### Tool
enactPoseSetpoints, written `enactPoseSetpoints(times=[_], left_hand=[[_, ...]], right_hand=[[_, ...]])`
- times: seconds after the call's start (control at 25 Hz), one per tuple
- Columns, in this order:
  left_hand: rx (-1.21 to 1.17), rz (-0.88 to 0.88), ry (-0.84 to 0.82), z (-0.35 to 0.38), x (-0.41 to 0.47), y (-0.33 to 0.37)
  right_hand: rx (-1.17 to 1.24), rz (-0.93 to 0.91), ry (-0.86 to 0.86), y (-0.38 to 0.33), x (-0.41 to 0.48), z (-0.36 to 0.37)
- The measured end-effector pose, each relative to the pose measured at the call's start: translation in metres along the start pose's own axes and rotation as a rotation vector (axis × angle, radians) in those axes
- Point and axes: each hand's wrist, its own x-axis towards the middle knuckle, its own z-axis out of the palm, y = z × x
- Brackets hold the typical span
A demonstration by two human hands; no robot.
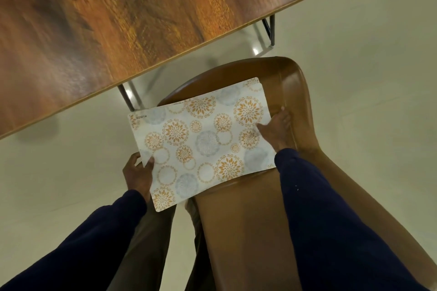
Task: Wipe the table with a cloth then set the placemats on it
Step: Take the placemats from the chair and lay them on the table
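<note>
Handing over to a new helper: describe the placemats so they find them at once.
Beside the wooden table stands a brown chair. The placemats rest stacked on its seat. Only they are patterned: orange and grey flower circles on white.

A brown moulded chair [238, 231] runs from centre toward 5 o'clock, standing on a pale glossy floor [366, 54].
</note>
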Motion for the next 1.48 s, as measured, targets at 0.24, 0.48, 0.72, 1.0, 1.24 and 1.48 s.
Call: enactPoseSetpoints(times=[0.24, 0.48, 0.72, 1.0, 1.24, 1.48], left_hand=[[0.013, 0.269, -0.186, -0.039, -0.028, 0.042], [0.065, 0.434, -0.375, -0.070, -0.053, 0.091], [-0.054, 0.471, -0.395, -0.088, -0.059, 0.085], [-0.187, 0.361, -0.270, -0.147, -0.080, 0.093], [-0.249, 0.273, -0.254, -0.210, -0.110, 0.129], [-0.341, 0.280, -0.251, -0.290, -0.090, 0.158]], right_hand=[[0.096, -0.032, -0.001, 0.004, -0.039, 0.031], [0.452, 0.030, -0.055, -0.007, -0.044, 0.030], [0.626, 0.004, -0.108, 0.006, -0.054, 0.015], [0.620, -0.176, -0.022, -0.032, -0.149, -0.076], [0.583, -0.277, 0.048, -0.086, -0.238, -0.126], [0.565, -0.376, 0.049, -0.160, -0.312, -0.121]])
